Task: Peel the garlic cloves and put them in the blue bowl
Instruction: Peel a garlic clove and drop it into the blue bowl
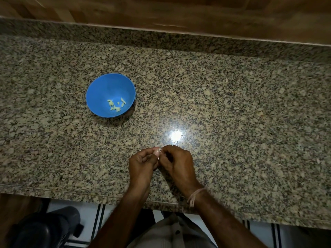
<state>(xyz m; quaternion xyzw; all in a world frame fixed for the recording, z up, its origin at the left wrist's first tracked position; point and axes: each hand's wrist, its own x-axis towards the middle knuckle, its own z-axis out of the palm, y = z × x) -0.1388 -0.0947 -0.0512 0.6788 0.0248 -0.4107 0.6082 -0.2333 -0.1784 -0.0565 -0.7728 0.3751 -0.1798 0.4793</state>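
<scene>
A blue bowl (100,90) stands on the granite counter at the left of centre, with several peeled pale garlic cloves (116,104) lying in its bottom. Near the counter's front edge my left hand (141,166) and my right hand (176,162) meet fingertip to fingertip. Between them they pinch a small garlic clove (158,151), of which only a pale sliver shows; the rest is hidden by the fingers. The bowl lies up and to the left of both hands, well apart from them.
The speckled granite counter (232,108) runs across the view, backed by a granite upstand and a wooden wall (161,11). A bright light glare (176,135) shines just beyond my hands. Below the front edge are a tiled floor and a dark object (46,228) at the lower left.
</scene>
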